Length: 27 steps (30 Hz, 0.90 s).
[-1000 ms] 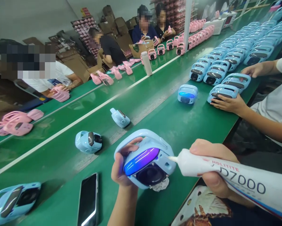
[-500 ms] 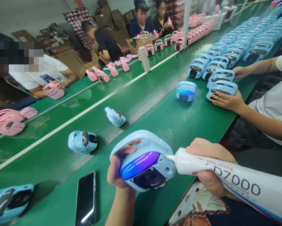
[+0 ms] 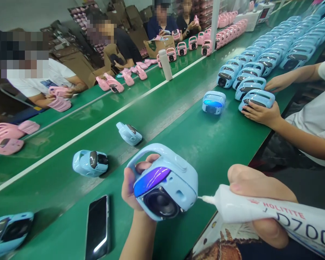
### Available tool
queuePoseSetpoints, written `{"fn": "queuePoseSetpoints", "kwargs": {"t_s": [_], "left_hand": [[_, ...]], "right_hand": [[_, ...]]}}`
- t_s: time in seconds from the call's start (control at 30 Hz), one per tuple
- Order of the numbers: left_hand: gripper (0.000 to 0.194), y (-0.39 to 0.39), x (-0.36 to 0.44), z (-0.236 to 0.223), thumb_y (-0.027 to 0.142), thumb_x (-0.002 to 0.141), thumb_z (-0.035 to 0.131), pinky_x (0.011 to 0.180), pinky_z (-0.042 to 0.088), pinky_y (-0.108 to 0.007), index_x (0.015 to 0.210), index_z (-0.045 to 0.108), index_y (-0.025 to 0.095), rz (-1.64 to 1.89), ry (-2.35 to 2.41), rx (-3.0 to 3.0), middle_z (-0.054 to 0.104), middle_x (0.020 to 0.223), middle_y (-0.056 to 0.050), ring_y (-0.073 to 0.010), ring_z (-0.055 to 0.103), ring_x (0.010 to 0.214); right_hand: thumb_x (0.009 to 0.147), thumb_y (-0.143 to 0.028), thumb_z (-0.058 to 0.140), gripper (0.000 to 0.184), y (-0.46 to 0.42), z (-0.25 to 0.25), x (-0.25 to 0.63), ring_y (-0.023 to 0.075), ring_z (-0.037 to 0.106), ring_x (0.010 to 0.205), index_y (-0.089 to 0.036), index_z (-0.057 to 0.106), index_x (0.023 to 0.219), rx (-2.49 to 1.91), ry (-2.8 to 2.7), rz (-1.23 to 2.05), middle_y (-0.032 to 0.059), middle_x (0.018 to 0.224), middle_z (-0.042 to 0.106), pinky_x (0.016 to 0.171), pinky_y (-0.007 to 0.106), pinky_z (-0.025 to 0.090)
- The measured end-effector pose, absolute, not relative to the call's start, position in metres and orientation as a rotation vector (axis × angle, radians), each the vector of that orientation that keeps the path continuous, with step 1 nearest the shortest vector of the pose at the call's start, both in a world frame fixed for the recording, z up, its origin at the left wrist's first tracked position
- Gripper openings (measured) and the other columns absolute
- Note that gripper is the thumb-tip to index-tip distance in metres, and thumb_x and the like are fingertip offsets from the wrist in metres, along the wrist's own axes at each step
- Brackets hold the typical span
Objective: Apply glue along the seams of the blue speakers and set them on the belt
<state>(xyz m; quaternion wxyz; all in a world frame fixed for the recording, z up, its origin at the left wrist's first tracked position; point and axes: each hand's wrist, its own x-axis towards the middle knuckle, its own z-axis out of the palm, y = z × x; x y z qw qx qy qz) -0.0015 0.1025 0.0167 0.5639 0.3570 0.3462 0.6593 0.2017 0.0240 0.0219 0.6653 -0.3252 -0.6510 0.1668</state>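
My left hand (image 3: 133, 187) is closed round the left side of a light blue portable speaker (image 3: 185, 180), fingers through its handle opening. The speaker is tilted, its curved strip glowing blue and purple above a round black driver (image 3: 161, 203). In my right hand (image 3: 262, 187) is a white glue tube (image 3: 246, 204), squeezed between thumb and fingers and printed HOLITITE. The tube's thin nozzle tip (image 3: 201, 198) is at the speaker's lower right edge; whether it touches I cannot tell.
A phone (image 3: 97, 224) lies on the green table (image 3: 140, 238). Blue speakers (image 3: 90, 163) stand left and ahead. At the right, a co-worker's hand (image 3: 262, 115) rests on another speaker (image 3: 256, 99) before long blue rows. Across the line, people handle pink casings (image 3: 59, 103); a pale bottle (image 3: 165, 65) stands there.
My left hand has turned the speaker, so its driver faces me more. My right hand and the glue tube have moved right and down, the nozzle shifting from near the light strip to the lower right edge.
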Motion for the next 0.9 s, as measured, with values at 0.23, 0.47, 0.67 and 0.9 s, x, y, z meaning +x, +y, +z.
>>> {"fn": "queuePoseSetpoints", "kwargs": {"t_s": [0.23, 0.47, 0.67, 0.9], "left_hand": [[0.04, 0.104, -0.003, 0.017, 0.058, 0.081, 0.06, 0.084, 0.055, -0.034, 0.066, 0.068, 0.023, 1.565, 0.884, 0.888, 0.074, 0.084, -0.001, -0.0173, 0.067, 0.064], [0.04, 0.104, -0.002, 0.019, 0.058, 0.082, 0.06, 0.089, 0.055, -0.039, 0.065, 0.071, 0.023, 1.558, 0.856, 0.873, 0.075, 0.085, -0.001, -0.0184, 0.069, 0.065], [0.039, 0.097, -0.011, 0.02, 0.055, 0.084, 0.057, 0.084, 0.059, -0.046, 0.077, 0.077, 0.022, 1.569, 0.855, 0.911, 0.076, 0.099, -0.006, -0.0293, 0.072, 0.092], [0.048, 0.071, -0.002, 0.024, 0.055, 0.076, 0.07, 0.095, 0.054, -0.048, 0.108, 0.076, 0.02, 1.482, 1.038, 0.971, 0.072, 0.118, -0.012, -0.0356, 0.066, 0.111]], "right_hand": [[0.099, -0.038, 0.043, 0.042, 0.026, 0.032, 0.202, 0.0134, 0.047, 0.041, -0.024, 0.052, 0.138, -0.774, -1.639, 0.302, -0.0006, 0.052, 0.053, 0.036, 0.035, 0.04], [0.099, -0.038, 0.044, 0.043, 0.024, 0.026, 0.199, 0.015, 0.051, 0.045, -0.023, 0.052, 0.138, -0.834, -1.617, 0.215, 0.0009, 0.057, 0.057, 0.039, 0.037, 0.043], [0.098, -0.041, 0.048, 0.047, 0.026, 0.017, 0.202, 0.0134, 0.044, 0.042, -0.023, 0.048, 0.142, -0.863, -1.6, 0.041, -0.0021, 0.056, 0.05, 0.038, 0.034, 0.038], [0.096, -0.039, 0.048, 0.054, 0.032, 0.017, 0.189, 0.0179, 0.051, 0.045, -0.01, 0.043, 0.141, -0.616, -1.872, 0.078, 0.0019, 0.06, 0.06, 0.041, 0.034, 0.041]]}}
